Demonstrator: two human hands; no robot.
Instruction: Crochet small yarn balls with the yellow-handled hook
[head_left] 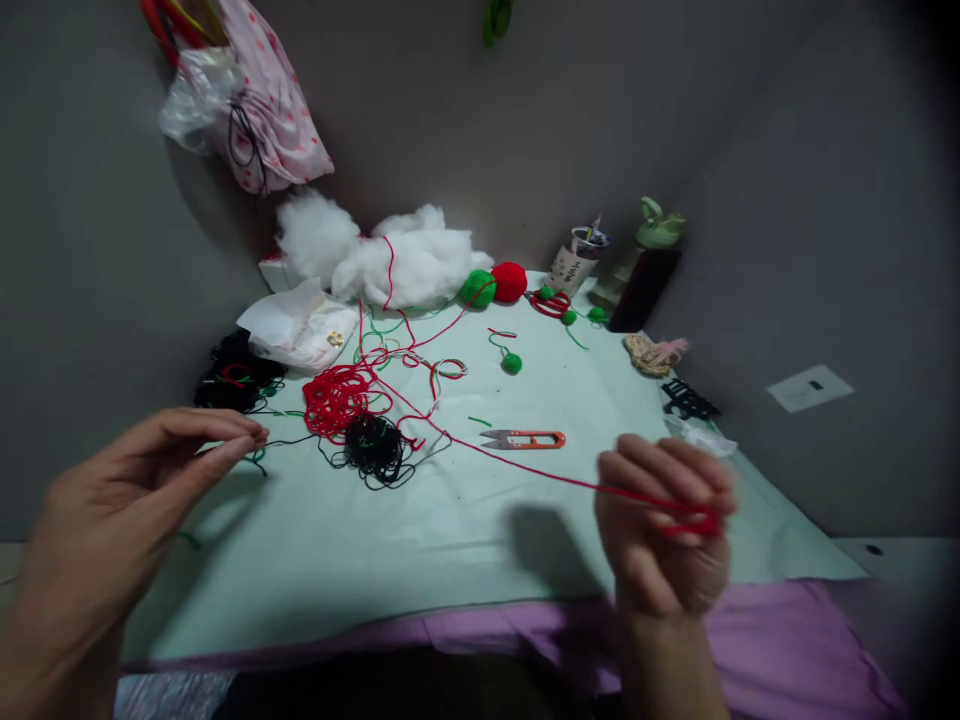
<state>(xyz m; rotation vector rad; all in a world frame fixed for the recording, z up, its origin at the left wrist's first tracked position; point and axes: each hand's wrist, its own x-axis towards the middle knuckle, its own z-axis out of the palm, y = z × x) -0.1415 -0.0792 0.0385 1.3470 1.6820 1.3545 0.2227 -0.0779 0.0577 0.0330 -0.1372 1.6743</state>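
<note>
My left hand is at the left, thumb and fingertips pinched together on a thin strand of black yarn. That strand runs over to a tangled heap of black yarn on the table. Raised at the right, my right hand is closed around red yarn, with a small red bunch showing at its fingers. The red strand stretches tautly back across the table past a loose red yarn pile. Between my hands lie orange thread snips.
White stuffing sits at the back beside green and red yarn balls. Red-handled scissors, a pen cup and a dark phone-like slab stand back right. A white packet lies left.
</note>
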